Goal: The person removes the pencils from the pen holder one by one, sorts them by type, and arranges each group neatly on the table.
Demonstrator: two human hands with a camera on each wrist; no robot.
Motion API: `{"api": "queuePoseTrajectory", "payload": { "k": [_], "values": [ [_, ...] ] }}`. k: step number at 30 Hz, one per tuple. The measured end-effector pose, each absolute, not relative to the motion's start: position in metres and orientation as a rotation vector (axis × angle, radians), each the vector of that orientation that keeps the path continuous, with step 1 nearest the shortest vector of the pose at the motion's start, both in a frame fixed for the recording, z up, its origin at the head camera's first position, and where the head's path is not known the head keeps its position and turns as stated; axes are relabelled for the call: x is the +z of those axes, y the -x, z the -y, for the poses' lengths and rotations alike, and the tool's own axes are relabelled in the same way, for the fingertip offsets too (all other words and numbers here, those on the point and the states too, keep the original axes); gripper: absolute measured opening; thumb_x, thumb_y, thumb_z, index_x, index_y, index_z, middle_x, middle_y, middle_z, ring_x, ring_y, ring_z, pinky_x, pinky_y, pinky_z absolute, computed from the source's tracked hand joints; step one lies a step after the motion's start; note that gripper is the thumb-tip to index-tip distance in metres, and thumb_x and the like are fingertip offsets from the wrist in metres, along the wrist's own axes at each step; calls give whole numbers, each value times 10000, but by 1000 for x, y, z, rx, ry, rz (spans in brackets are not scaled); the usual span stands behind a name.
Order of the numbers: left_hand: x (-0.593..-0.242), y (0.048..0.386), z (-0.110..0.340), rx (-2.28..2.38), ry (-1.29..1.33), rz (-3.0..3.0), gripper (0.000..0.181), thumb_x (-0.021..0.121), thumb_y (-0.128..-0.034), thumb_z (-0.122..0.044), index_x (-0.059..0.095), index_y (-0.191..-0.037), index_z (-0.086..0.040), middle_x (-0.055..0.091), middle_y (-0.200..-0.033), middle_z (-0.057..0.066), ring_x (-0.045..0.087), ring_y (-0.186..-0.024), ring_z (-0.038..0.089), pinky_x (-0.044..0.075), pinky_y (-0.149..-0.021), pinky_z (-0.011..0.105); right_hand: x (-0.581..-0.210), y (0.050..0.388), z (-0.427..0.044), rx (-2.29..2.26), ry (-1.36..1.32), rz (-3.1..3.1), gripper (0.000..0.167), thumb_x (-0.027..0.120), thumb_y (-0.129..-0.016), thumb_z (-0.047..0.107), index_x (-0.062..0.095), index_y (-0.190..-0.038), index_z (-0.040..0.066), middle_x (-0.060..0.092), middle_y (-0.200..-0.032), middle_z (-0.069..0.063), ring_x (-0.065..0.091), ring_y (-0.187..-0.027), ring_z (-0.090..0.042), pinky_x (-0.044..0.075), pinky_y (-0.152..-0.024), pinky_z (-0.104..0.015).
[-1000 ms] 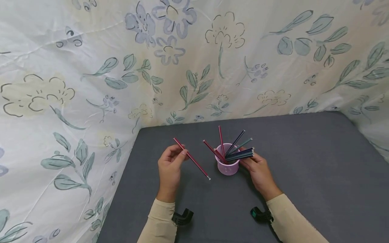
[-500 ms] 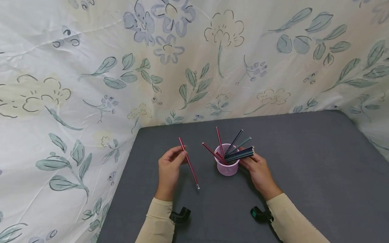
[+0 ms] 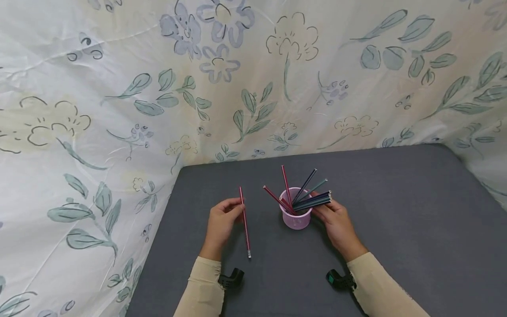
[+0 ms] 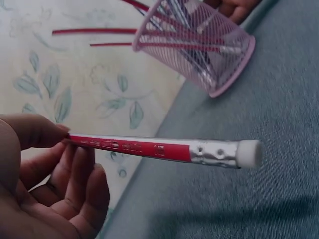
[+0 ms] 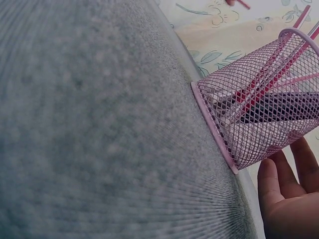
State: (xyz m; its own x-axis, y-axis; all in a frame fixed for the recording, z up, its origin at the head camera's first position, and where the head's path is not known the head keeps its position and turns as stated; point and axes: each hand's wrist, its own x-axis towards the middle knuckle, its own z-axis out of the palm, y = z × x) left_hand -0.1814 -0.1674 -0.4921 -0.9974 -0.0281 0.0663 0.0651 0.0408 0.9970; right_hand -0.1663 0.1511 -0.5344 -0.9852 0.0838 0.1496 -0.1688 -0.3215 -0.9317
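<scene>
My left hand (image 3: 222, 224) pinches a red pencil (image 3: 245, 224) between thumb and fingers, held off the table left of the cup. Its white eraser (image 4: 249, 154) and silver ferrule (image 4: 215, 152) point toward me; the far end is upright-tilted away. A pink mesh pencil cup (image 3: 297, 221) stands upright on the table, with red pencils (image 3: 286, 184) and dark pencils (image 3: 314, 201) leaning out of it. My right hand (image 3: 341, 226) holds the cup's right side, its fingers (image 5: 294, 172) curved against the mesh. Some fingertips are hidden behind the cup in the head view.
A dark grey cloth covers the table (image 3: 404, 220). A white floral curtain (image 3: 253, 79) hangs along its back and left side. Black wrist devices (image 3: 233, 279) sit at both sleeves.
The red pencil has swung from slanting right to nearly straight toward me, its eraser end moving left and nearer. My left hand has lowered slightly. The right hand and cup stay nearly still.
</scene>
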Motion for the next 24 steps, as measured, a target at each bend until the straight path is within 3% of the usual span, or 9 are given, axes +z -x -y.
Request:
{"api": "queuePoseTrajectory", "payload": {
  "k": [11,17,24],
  "values": [
    [-507,188,179,-2040,-94,2406,244,766,-988,-22,739,-1182,122,739,-900,114,665,-726,179,575,-620,301,-534,167,-151,2435,-84,1737,409,604,-1106,1,525,-1428,-239,729,-1295,10,704,-1170,-130,568,-957,-292],
    [-512,190,181,-1987,-148,2475,216,763,-972,-8,745,-1146,119,726,-835,89,663,-657,173,551,-548,300,-534,167,-151,2438,-82,1739,409,600,-1109,3,523,-1428,-240,734,-1282,49,700,-1175,-122,566,-959,-290],
    [-513,188,183,-1897,-203,2590,188,765,-979,-26,763,-1136,78,736,-844,89,677,-657,191,551,-555,314,-534,167,-151,2420,-91,1762,409,598,-1111,9,527,-1433,-232,724,-1293,59,689,-1193,-111,560,-971,-290]
  ]
}}
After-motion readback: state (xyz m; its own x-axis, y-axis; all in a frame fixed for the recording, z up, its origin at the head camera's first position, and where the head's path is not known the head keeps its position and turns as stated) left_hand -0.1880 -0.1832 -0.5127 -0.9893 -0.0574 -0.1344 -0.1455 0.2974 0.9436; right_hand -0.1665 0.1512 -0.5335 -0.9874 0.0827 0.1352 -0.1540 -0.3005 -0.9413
